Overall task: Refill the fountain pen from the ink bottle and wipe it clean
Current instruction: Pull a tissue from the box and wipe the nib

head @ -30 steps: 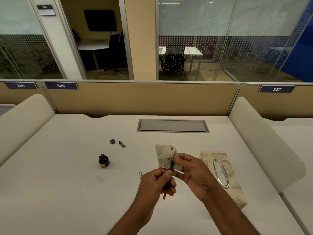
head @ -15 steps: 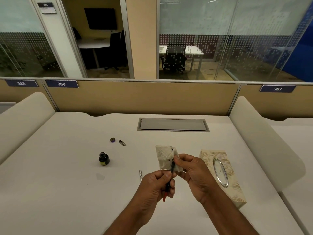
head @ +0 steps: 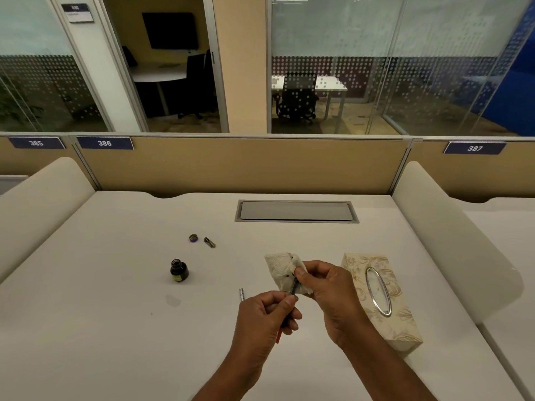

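While pinched between fingers [head: 285,303], pen [head: 293,287]

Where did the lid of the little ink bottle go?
In the head view, the lid lies on the desk at the left, behind the open ink bottle, right beside a small metal pen part.

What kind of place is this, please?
Most likely an open-plan office: a numbered desk label "386" on a low partition, glass-walled meeting rooms behind it, and a cable hatch set into the white desk.
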The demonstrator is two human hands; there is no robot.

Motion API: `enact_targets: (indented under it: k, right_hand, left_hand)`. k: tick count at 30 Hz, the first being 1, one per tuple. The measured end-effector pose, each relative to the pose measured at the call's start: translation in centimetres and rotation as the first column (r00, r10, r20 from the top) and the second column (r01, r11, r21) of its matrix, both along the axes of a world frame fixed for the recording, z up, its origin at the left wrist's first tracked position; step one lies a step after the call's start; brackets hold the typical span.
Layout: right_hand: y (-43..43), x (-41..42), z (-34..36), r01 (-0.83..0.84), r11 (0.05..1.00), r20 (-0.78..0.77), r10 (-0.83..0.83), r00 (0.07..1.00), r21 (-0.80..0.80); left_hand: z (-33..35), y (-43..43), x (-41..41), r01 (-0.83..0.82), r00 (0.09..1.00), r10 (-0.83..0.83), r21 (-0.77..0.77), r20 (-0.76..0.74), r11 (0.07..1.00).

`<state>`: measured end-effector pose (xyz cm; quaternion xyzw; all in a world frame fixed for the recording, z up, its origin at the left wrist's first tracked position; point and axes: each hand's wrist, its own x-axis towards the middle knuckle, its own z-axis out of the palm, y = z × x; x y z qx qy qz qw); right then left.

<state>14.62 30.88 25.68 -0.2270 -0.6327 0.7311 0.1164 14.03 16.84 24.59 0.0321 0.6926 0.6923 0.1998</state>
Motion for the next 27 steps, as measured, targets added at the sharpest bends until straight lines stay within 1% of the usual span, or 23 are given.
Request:
enact_targets:
  k: [5,13,17,20,22,25,27]
  right_hand:
    - [-0.3,-0.2,-1.0,0.044,0.999,0.034,-0.045,0.998,0.031]
    - [-0.6,0.0,-1.8,0.074,0.996,0.071,-0.07,0.995,-0.048]
    - [-0.3,-0.1,-2.1,0.105,0.991,0.092,-0.097,0.991,-0.087]
    - [0.3,-0.1,-1.7,0.112,0.979,0.11,-0.094,0.989,-0.17]
    - [0.7,0.0,-1.7,0.12,0.971,0.124,-0.095,0.988,-0.207]
    - [0.4,0.3,-1.9,0.14,0.963,0.145,-0.108,0.983,-0.232]
    - [-0.4,0.6,-2.0,0.15,0.972,0.11,-0.132,0.985,-0.18]
  left_hand:
    - [-0.1,0.1,0.3,-0.019,0.999,0.016,-0.089,-0.041,0.996]
    - [-0.1,-0.3,0.5,-0.009,0.999,0.003,-0.178,-0.034,0.984]
    - [0.1,-0.7,0.8,-0.004,1.0,0.006,-0.177,0.006,0.984]
    - [0.1,-1.2,0.9,-0.002,0.999,0.008,-0.142,0.041,0.99]
    - [0.0,-1.5,0.9,-0.021,0.998,0.026,-0.083,0.059,0.996]
    - [-0.3,-1.8,0.6,-0.137,0.985,0.132,0.04,0.11,0.99]
    - [-0.6,-2.1,0.3,-0.25,0.958,0.225,0.138,0.176,0.958]
